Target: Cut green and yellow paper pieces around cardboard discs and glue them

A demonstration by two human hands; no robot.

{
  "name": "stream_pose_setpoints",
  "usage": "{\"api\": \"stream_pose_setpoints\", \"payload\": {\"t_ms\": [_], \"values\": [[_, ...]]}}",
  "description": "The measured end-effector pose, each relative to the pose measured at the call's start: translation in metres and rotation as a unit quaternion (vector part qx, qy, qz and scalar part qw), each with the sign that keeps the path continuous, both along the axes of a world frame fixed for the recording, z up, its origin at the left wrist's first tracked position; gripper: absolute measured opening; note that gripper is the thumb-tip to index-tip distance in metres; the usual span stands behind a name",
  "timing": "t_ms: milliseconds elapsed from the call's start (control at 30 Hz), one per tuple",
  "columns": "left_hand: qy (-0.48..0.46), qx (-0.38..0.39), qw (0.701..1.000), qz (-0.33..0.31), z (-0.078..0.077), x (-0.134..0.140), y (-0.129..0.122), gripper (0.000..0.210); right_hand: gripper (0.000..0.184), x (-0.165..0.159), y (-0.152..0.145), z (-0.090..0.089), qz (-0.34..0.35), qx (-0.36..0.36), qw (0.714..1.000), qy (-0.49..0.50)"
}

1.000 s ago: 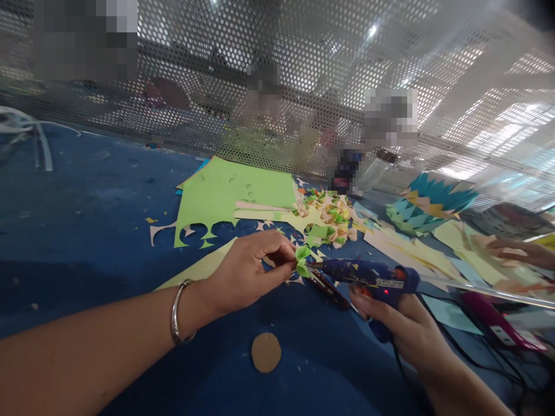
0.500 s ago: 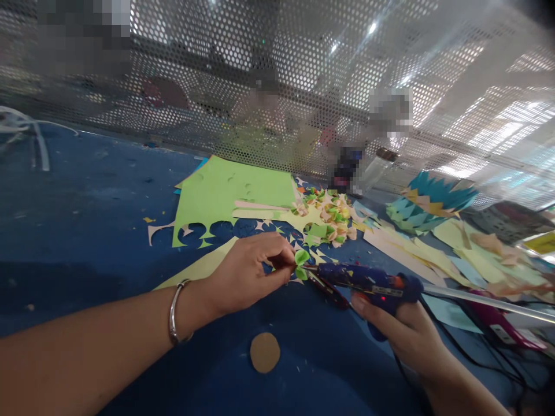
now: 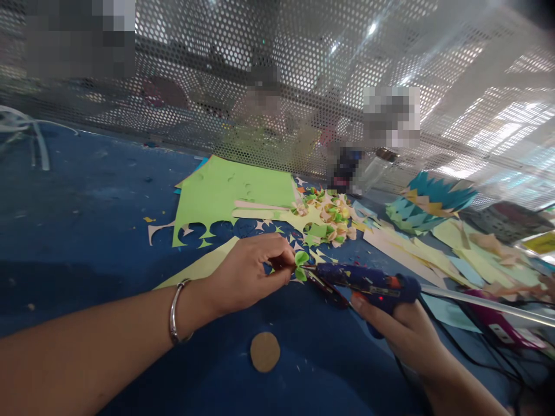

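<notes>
Between thumb and fingers, my left hand (image 3: 255, 266) pinches a small folded green paper piece (image 3: 300, 260). My right hand (image 3: 403, 329) is wrapped round the grip of a dark blue hot glue gun (image 3: 359, 280), whose red light is lit. Its nozzle tip meets the middle of the green paper, and a clear glue stick (image 3: 477, 301) sticks out of its back. Under the gun lies a dark red tool (image 3: 327, 292), partly hidden. A round brown cardboard disc (image 3: 265, 352) rests on the blue table in front of my left hand.
Green paper sheets (image 3: 234, 188) with round cut-outs lie behind my hands, beside a pile of small folded paper pieces (image 3: 336, 214). At the right are a teal paper bowl (image 3: 429, 202), paper strips, a magenta device (image 3: 498, 320) and black cables. A perforated metal screen (image 3: 195, 75) borders the back.
The glue gun and my right hand have shifted very slightly left, the nozzle staying at the green paper. My left hand holds almost still.
</notes>
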State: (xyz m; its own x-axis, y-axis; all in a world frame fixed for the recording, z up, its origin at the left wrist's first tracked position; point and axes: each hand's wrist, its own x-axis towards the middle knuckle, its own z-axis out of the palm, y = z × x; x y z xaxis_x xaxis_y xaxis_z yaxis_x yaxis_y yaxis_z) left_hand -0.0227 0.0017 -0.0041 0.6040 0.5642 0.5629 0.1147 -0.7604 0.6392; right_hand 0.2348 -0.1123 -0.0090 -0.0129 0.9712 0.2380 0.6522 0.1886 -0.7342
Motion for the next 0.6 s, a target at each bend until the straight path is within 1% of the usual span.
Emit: {"api": "stream_pose_setpoints", "payload": {"t_ms": [100,267,367,500,600], "values": [[0.003,-0.005,1.000,-0.001,0.0018,-0.0004,-0.0009,0.012,0.025,-0.0008,-0.0003,0.0012,-0.012,0.002,1.000,0.004],[0.006,-0.010,1.000,-0.001,0.0033,0.0003,-0.0008,0.013,0.024,0.0017,0.0009,0.0018,0.008,-0.004,1.000,-0.007],[0.009,-0.011,1.000,-0.004,0.0023,0.0009,-0.0001,0.013,0.024,0.0023,0.0011,0.0012,0.000,-0.013,1.000,-0.005],[0.015,-0.018,1.000,-0.017,0.0023,0.0017,-0.0004,0.013,0.027,0.0011,-0.0005,0.0005,-0.029,-0.029,0.999,0.027],[0.006,-0.032,0.999,-0.020,0.0031,0.0013,-0.0010,0.012,0.027,0.0010,-0.0019,0.0021,-0.026,-0.049,0.997,0.054]]}}
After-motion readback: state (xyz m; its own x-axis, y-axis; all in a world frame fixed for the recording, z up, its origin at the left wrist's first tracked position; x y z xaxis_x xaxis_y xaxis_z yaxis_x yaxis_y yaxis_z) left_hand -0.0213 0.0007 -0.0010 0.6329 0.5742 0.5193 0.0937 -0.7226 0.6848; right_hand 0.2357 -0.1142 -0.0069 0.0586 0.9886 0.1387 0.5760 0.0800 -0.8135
